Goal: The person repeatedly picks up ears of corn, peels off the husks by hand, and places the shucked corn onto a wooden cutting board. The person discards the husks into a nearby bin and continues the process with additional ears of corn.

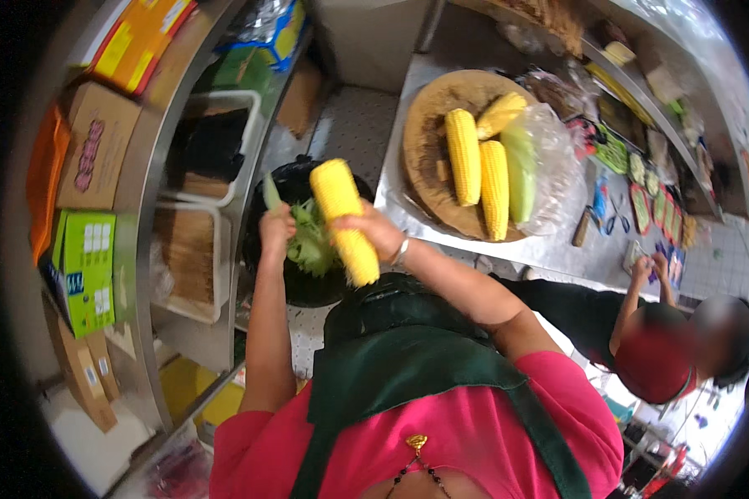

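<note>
My right hand point(377, 232) grips a husked yellow corn cob point(344, 218), held tilted above a black bin point(309, 290). To its left, my left hand point(277, 227) is closed on a pale green corn husk leaf point(271, 192). More green husks point(312, 240) lie in the bin below. On a round wooden chopping block point(427, 150) rest several cobs, among them a bare yellow cob point(463, 157), another bare cob point(494, 190) and one still in green husk point(520, 168), partly in a clear plastic bag point(552, 168).
The block stands on a steel table point(393, 187), where scissors point(616, 215) and a wooden-handled tool point(581, 229) lie further right. Shelving with cardboard boxes point(98, 150) and white plastic bins point(223, 262) runs along the left. A co-worker in a red cap point(655, 355) stands at the table's right.
</note>
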Tool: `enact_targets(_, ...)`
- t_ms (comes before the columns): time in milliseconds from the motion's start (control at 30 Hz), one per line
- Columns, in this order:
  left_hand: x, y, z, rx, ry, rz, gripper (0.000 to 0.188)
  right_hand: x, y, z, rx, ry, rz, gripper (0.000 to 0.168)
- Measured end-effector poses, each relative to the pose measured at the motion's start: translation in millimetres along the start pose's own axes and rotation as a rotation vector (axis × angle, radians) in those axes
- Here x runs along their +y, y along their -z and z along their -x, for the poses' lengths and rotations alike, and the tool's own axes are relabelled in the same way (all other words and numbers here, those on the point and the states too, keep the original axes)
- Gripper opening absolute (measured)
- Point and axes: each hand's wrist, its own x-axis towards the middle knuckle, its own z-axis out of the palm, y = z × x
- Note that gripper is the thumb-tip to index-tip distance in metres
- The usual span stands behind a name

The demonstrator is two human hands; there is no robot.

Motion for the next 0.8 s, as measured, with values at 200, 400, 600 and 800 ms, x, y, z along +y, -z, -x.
enact_targets(200,59,17,41,-0.097,0.013,-0.685,0.092,-7,-4,-28,-0.144,-0.244,-0.35,0.053)
enact_targets(400,105,-45,77,-0.578,-0.093,0.909,0.072,22,-28,-30,-0.512,-0.494,-0.508,0.059)
enact_targets(600,102,-24,56,0.034,-0.094,0.648,0.035,22,-46,-31,-0.041,-0.08,0.86,0.049)
enact_targets(800,101,-28,48,0.412,-0.211,0.657,0.043,43,-55,-33,0.265,0.482,1.594,0.056)
